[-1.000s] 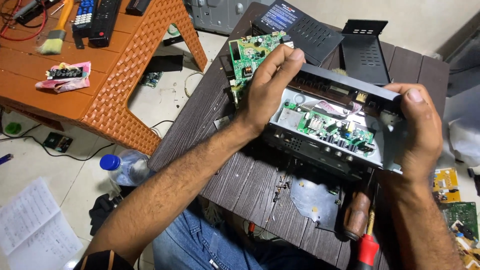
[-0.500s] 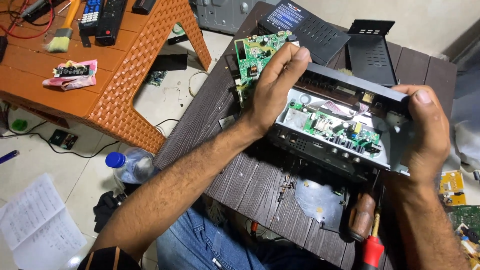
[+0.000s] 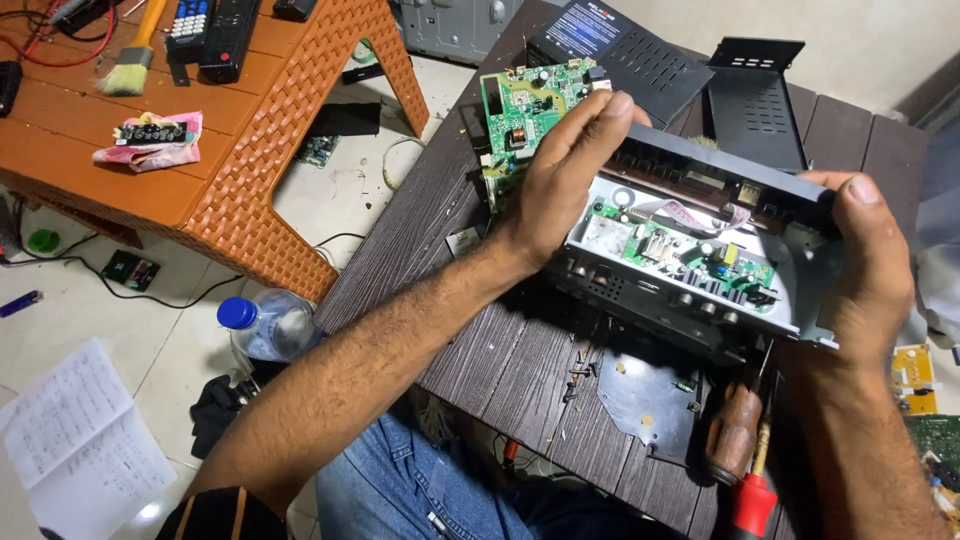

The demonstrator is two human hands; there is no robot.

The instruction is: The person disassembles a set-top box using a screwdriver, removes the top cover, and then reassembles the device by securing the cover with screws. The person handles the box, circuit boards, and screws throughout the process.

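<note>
Near the table's [image 3: 500, 370] front edge we saw two screwdrivers [image 3: 745, 455], above them our left hand [image 3: 560, 185] and right hand [image 3: 870, 265] clasped the opened receiver [image 3: 690, 255] by its ends, farther back a green circuit board [image 3: 525, 105], black covers [image 3: 690, 75] toward the far edge.

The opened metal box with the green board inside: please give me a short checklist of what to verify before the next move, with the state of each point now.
1. Both hands hold the opened metal box: ok. The left hand grips its left end, the right hand its right end.
2. Box is lifted and tilted above the dark slatted table: ok.
3. Board inside the box is screwed down: cannot tell.
4. Loose circuit board behind the left hand is apart from the box: cannot tell, the hand hides the gap.
5. Small screws lying loose on the table under the box: not ok, they could scatter.
6. Screwdrivers lie near the table edge by the right wrist: not ok, easily knocked.
</note>
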